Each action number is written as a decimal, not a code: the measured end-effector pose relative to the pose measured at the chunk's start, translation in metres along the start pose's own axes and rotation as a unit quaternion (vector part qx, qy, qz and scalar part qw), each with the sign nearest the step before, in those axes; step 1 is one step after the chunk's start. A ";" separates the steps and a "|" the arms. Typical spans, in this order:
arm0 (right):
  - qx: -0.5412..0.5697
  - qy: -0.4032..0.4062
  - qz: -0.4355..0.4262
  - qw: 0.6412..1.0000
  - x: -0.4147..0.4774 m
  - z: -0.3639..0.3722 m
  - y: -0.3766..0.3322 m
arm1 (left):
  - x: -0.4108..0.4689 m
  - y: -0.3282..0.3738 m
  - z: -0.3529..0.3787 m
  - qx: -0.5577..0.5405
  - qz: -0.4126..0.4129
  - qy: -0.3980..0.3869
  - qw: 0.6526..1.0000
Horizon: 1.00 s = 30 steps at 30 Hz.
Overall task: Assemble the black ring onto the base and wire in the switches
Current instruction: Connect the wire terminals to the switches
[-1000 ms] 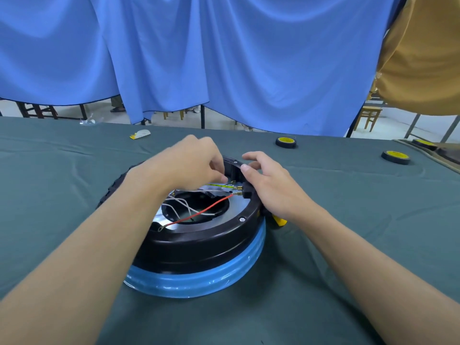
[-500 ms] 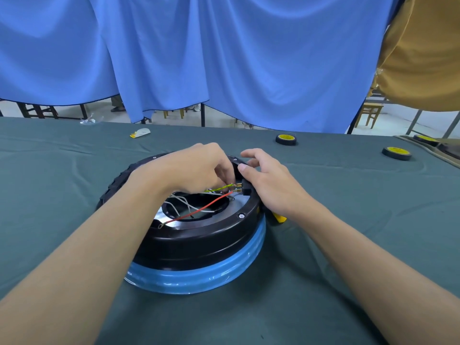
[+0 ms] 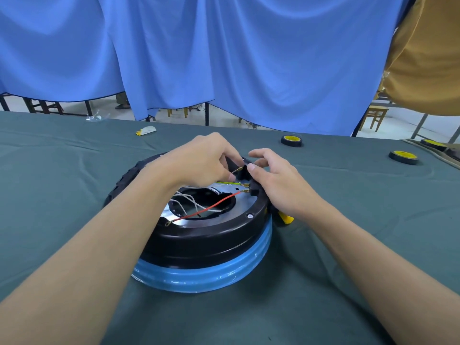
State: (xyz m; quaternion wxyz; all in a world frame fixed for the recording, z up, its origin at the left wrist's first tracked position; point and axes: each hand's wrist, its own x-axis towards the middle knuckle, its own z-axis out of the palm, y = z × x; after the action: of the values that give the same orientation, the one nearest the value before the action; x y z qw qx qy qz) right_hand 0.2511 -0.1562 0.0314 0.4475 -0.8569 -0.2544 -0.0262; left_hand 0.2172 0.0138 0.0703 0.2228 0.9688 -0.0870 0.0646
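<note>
Pinching a thin wire (image 3: 234,171) just behind its brass terminal, the left hand (image 3: 199,160) has its fingers (image 3: 225,171) pressed together at the tips, above the 1 o'clock rim of the black ring (image 3: 211,235). The right hand (image 3: 276,180) grips a black switch block (image 3: 254,186) at that rim, with the thumb on the inner face and the other fingers curled over the outside.

A yellow-green wire (image 3: 225,182) and a red wire (image 3: 209,211) meet the block with brass tips. The red one ends in a ring lug at 7 o'clock on a flat, bright metal plate (image 3: 224,191). White wires (image 3: 189,205) loop in the plate's round hole.

The ring is smooth, glossy plastic with a rounded wall. It sits on the blue base (image 3: 204,275), which is ribbed and shiny. A yellow piece (image 3: 286,217) lies just beside the ring at 3 o'clock.

The bench (image 3: 74,183) wears wrinkled dark green cloth. Two flat tape rolls (image 3: 291,140) (image 3: 403,156) lie well apart from the ring at 1 and 2 o'clock. The far edge runs under a blue curtain (image 3: 224,58).
</note>
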 end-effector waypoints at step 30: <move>0.244 -0.113 0.071 0.961 -0.001 -0.011 -0.003 | -0.005 0.006 0.000 0.012 0.004 -0.044 0.999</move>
State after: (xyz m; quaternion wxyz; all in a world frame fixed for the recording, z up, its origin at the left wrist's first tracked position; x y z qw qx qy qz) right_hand 0.2505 -0.1639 0.0398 0.6120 -0.7350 -0.2407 0.1653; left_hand 0.2111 0.0093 0.0724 0.2069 0.9730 -0.0996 0.0234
